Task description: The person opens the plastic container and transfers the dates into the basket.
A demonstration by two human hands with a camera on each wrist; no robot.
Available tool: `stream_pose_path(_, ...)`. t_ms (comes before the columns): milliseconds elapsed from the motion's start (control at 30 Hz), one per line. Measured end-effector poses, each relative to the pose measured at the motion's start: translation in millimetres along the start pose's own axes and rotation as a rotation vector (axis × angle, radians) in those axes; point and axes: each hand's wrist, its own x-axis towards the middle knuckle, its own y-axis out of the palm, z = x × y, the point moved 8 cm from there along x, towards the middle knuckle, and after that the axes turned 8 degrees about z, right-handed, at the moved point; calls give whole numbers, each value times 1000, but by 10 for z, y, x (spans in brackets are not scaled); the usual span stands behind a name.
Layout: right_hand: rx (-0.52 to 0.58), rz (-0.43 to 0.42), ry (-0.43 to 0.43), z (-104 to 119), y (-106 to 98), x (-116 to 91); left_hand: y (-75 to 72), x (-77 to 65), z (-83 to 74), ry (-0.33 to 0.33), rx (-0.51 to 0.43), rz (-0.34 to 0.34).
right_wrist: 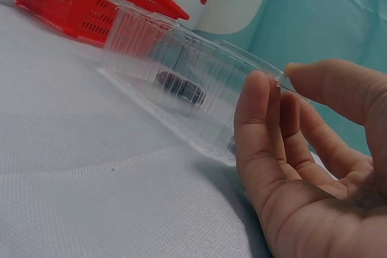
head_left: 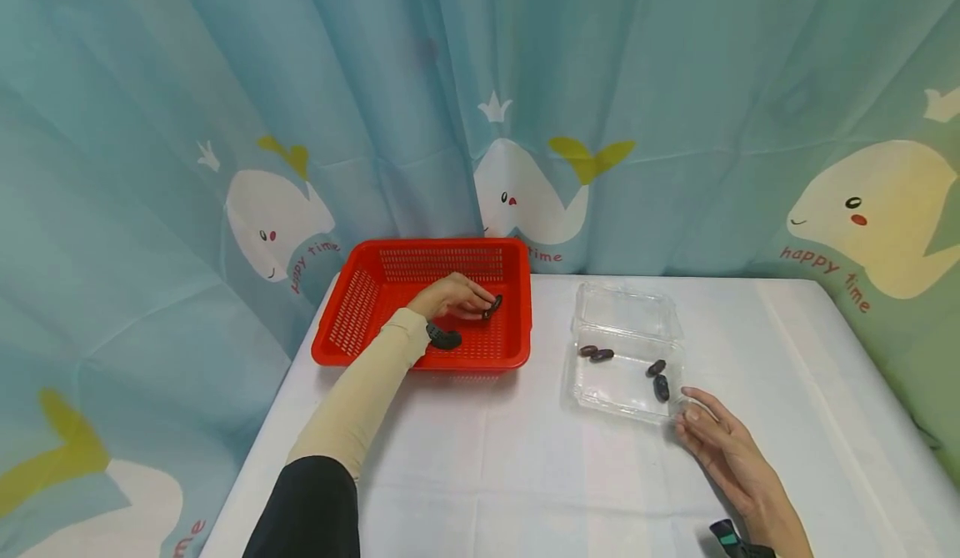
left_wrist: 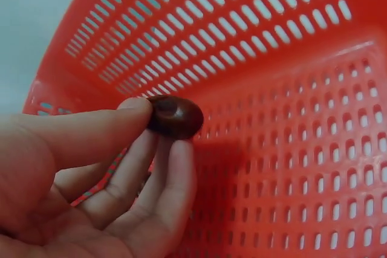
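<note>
Over the inside of the red plastic basket [head_left: 360, 291], my left hand [head_left: 452, 295] pinches a glossy dark brown date [left_wrist: 178, 118] between thumb and fingertips. Seen from the head, two dark bits show at those fingertips. On the right, my right hand [head_left: 723, 445] grips the near right corner of a clear plastic box [head_left: 618, 395], thumb on top of the rim and fingers against the side wall. Inside the box lie two dates [head_left: 600, 355] at the left and two more dates [head_left: 660, 388] at the right. Its transparent lid [head_left: 628, 312] stands folded back at the far side.
Basket and box stand apart on a white-covered table [head_left: 555, 475], the basket at the back left. A blue-green curtain [head_left: 420, 82] printed with whales hangs right behind the table and along its sides.
</note>
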Motion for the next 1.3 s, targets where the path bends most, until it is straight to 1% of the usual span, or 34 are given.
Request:
stream_pose_path(100,-3,-5,7,-6,-1,-1,-3,18,48,-27,2,1)
stream_pose_path(167,-7,-9,12,-9,-1,-5,3,24,72,-31,15,0)
stream_pose_path(233,-8,-10,18,-12,1,-6,16,28,77,-13,42,-1)
stream_pose_path(300,-13,-9,21,-14,5,-9,24,28,71,19,83,-7)
stream_pose_path(500,-24,4,18,-17,18,-5,88,-17,-3,134,269,-18)
stream_pose_path(567,-17,11,13,-11,24,-6,104,-28,-32,149,317,-39)
stream_pose_path(667,-10,25,8,-6,30,-6,109,-24,-58,142,359,-75)
stream_pose_path(833,-21,27,6,-2,23,-3,108,-2,-74,119,384,-104)
stream_pose_path(1167,-30,6,8,-4,11,-13,94,39,-72,118,389,-112)
stream_pose_path(1300,-29,7,6,1,6,-8,93,47,-74,115,416,-111)
